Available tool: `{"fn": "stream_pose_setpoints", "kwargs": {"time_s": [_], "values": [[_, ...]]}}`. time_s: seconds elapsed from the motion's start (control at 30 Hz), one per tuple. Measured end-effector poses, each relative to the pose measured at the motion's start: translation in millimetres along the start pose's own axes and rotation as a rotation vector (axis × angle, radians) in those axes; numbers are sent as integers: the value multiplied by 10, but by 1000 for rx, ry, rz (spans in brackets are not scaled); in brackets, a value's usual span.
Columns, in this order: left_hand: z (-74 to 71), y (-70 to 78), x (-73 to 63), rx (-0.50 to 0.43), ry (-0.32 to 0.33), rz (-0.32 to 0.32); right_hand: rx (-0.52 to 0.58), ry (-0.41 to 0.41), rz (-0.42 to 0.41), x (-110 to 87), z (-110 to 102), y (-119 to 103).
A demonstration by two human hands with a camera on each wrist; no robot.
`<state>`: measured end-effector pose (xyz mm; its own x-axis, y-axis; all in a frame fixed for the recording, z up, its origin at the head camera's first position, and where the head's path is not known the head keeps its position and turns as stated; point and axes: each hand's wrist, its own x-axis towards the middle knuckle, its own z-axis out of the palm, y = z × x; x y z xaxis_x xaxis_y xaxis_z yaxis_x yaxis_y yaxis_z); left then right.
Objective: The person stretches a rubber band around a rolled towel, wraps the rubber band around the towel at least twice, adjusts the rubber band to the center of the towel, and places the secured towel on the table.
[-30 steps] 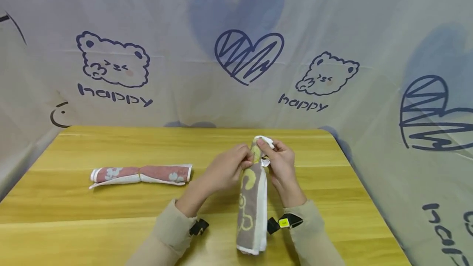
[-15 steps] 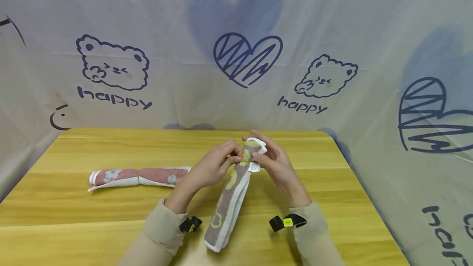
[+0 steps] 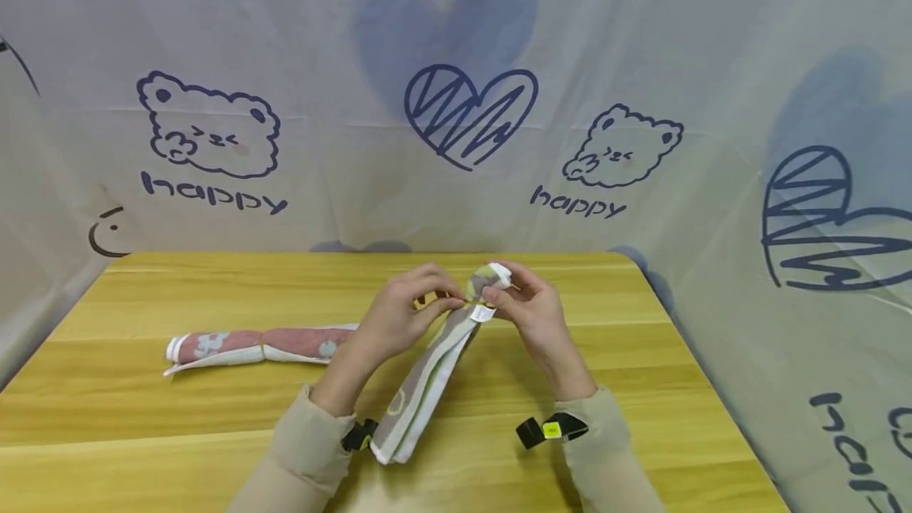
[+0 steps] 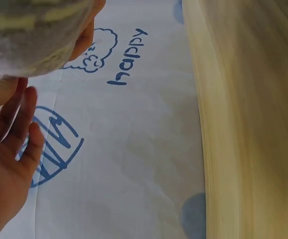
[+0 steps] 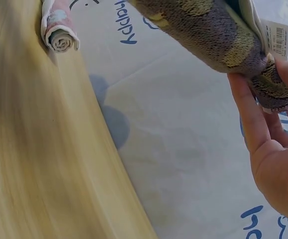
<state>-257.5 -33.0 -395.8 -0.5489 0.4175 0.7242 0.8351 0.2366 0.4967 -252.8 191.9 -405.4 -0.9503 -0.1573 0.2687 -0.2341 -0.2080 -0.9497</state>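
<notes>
A rolled grey-brown towel (image 3: 427, 374) with yellow patterns and a white edge slants above the table. Its upper end is cinched by a thin yellow rubber band (image 3: 472, 303). My right hand (image 3: 534, 315) holds the roll near that end, thumb in front and fingers behind. With thumb and fingertips, my left hand (image 3: 409, 307) pinches the band at the roll's left side. A white label (image 3: 482, 313) hangs beside the band; the right wrist view shows a barcode on it. In the left wrist view, the towel (image 4: 34, 40) hides the pinching fingertips in part.
A second rolled towel (image 3: 299, 343), pink with pale flowers and banded at its middle, lies left on the wooden table (image 3: 214, 442). My left forearm covers its right end. A printed cloth (image 3: 342, 149) hangs behind the table and along its right side.
The grey-brown towel's lower end has swung left and its upper end has shifted slightly left. My left hand has moved left and up, its fingers now at the band's side.
</notes>
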Motion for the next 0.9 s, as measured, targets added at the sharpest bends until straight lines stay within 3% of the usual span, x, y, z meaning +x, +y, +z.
{"fn": "stream_pose_setpoints", "kwargs": {"time_s": [0.17,0.3,0.47,0.67,0.9], "values": [[42,9,26,87,90,166,52,63,-10,-12,44,-20],[64,18,34,205,125,228,89,139,-29,-23,124,-50],[118,13,25,290,97,195,68,247,-20,-31,215,-64],[157,-23,-23,278,109,158,69,323,14,-58,249,-94],[114,-83,-15,96,161,177,56,286,11,-67,308,-180]]}}
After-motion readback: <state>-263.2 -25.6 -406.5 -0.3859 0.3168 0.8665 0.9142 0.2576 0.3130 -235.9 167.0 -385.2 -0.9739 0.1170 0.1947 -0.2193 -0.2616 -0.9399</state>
